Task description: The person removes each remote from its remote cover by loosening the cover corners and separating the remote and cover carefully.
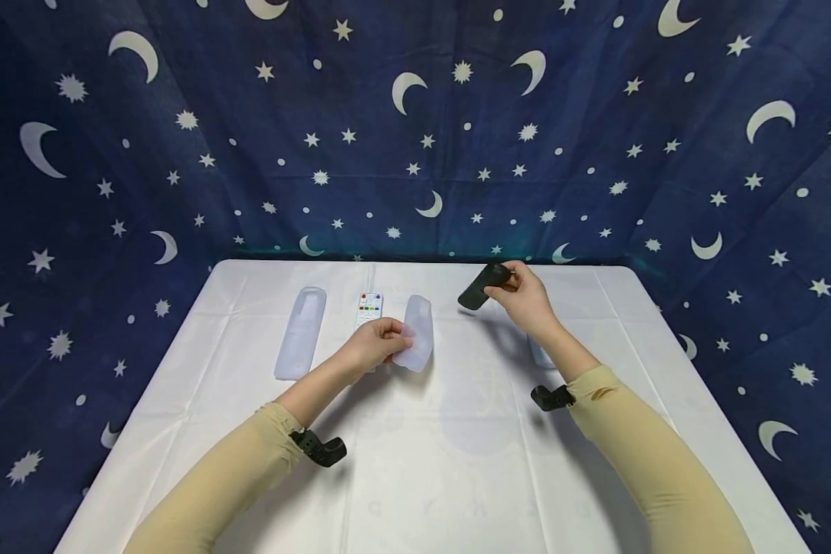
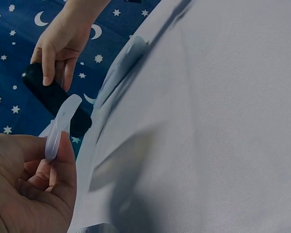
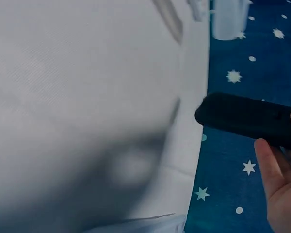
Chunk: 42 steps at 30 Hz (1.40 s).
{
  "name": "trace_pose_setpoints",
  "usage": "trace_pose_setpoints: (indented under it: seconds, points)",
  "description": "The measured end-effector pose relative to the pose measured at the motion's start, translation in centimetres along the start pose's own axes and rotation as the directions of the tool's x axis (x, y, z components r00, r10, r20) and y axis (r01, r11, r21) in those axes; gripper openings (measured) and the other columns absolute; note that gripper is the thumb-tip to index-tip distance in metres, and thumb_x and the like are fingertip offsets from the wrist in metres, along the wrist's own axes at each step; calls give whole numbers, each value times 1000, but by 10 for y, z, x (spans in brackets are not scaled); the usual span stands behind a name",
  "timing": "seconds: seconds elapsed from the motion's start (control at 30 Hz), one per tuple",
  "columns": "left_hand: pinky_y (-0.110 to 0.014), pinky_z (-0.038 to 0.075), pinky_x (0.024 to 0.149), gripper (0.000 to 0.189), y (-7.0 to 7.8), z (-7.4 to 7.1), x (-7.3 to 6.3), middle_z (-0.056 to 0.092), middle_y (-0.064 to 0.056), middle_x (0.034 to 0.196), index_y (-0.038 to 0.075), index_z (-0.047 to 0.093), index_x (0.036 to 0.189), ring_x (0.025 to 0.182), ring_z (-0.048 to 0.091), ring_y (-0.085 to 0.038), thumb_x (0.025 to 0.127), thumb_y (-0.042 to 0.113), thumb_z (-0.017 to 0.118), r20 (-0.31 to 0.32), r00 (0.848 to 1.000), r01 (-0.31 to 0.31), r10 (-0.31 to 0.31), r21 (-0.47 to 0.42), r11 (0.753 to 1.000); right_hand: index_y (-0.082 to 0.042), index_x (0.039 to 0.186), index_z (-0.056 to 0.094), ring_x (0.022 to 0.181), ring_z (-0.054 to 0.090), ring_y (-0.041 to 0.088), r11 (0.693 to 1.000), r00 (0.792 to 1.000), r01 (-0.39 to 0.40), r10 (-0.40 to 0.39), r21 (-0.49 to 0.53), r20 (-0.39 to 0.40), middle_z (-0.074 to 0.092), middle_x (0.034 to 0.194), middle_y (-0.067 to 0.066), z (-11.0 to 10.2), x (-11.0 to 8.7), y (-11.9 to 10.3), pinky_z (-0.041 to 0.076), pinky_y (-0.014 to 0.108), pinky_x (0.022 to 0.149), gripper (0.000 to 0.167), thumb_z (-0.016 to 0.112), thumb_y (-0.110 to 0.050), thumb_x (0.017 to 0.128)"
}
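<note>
My left hand [image 1: 376, 342] pinches a translucent, pale silicone remote cover [image 1: 419, 335] between thumb and fingers, lifted off the table. In the left wrist view the cover [image 2: 60, 128] is seen nearly edge-on. To its right, my right hand [image 1: 526, 298] grips a black remote control [image 1: 483, 286] by one end, tilted in the air near the table's far edge. No buttons show on the black remote [image 3: 247, 116] in the right wrist view. The cover and the black remote are apart in the head view. A white remote [image 1: 369, 305] with coloured buttons lies partly hidden behind my left hand.
A second translucent cover [image 1: 302, 332] lies on the white-covered table [image 1: 443, 462] at the left. Another translucent item [image 1: 540, 355] lies mostly hidden under my right forearm. A dark blue curtain [image 1: 360, 115] with moons and stars hangs behind the table.
</note>
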<state>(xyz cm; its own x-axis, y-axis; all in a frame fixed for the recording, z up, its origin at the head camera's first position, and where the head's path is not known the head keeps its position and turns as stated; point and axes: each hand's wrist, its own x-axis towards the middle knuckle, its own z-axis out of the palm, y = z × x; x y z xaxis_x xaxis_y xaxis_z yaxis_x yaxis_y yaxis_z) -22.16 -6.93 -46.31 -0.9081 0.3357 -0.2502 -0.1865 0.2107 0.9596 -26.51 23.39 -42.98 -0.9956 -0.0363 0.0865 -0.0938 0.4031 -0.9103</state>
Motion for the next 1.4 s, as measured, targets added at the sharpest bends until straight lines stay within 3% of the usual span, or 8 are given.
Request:
trace_pose_setpoints:
  seconds: [0.17, 0.3, 0.53, 0.67, 0.87, 1.1, 1.23, 1.4]
  points:
    - [-26, 50, 67, 19, 0, 0, 0, 69, -5, 90, 0, 65, 112, 80, 61, -15, 97, 10, 70, -7, 1000, -3, 3, -8, 1000, -17, 146, 57, 119, 64, 32, 967, 994, 112, -110, -230, 24, 66, 130, 16, 5, -6, 8, 57, 47, 91, 53, 75, -21, 96]
    - [-25, 51, 67, 19, -1, -1, -1, 69, -5, 91, -1, 65, 112, 80, 62, -15, 97, 10, 70, -12, 1000, -6, 6, -16, 1000, -19, 141, 64, 114, 68, 30, 929, 980, 201, -187, -310, 72, 67, 131, 13, 10, -11, 13, 60, 44, 84, 48, 76, -16, 95]
    - [-26, 51, 68, 20, -3, -2, 2, 69, -5, 90, -1, 65, 112, 79, 61, -15, 97, 10, 70, -26, 1000, -1, 0, -13, 1000, -20, 136, 69, 122, 63, 28, 818, 931, 362, -294, -447, 217, 68, 131, 4, 19, -19, 24, 52, 49, 99, 42, 76, -14, 95]
    - [-26, 51, 68, 20, -4, -3, 4, 69, -4, 90, -1, 65, 112, 78, 60, -14, 97, 10, 71, -34, 999, 5, -6, -14, 1000, -14, 136, 68, 125, 61, 31, 732, 880, 471, -350, -492, 322, 66, 134, 8, 21, -27, 28, 49, 49, 104, 44, 76, -11, 93]
    - [-26, 51, 70, 21, -3, -3, 4, 72, -6, 96, -3, 65, 114, 81, 62, -14, 97, 10, 70, -39, 999, 16, -17, -31, 999, -5, 136, 66, 128, 58, 33, 559, 781, 620, -370, -551, 503, 63, 136, 15, 23, -39, 32, 46, 48, 108, 48, 78, -8, 90]
    - [-25, 54, 72, 23, -2, -1, 5, 71, -10, 105, -3, 64, 117, 87, 64, -15, 99, 10, 68, -43, 999, 23, -26, -63, 998, -3, 130, 67, 129, 56, 33, 442, 710, 702, -371, -559, 598, 62, 136, 16, 26, -47, 45, 46, 44, 108, 46, 81, -6, 86]
    - [-26, 55, 74, 22, -3, 1, 6, 70, -11, 108, -3, 64, 118, 90, 66, -16, 99, 9, 67, -46, 998, 28, -32, -83, 996, -3, 124, 69, 123, 60, 31, 427, 704, 709, -389, -561, 594, 65, 129, 14, 26, -48, 51, 49, 42, 104, 37, 78, -7, 89]
    - [-26, 56, 75, 24, -4, 3, 8, 70, -12, 110, -3, 63, 120, 91, 66, -16, 99, 8, 67, -52, 998, 23, -28, -100, 995, -2, 120, 70, 119, 63, 29, 503, 741, 666, -363, -551, 565, 67, 125, 12, 24, -49, 50, 49, 42, 104, 30, 68, -2, 90]
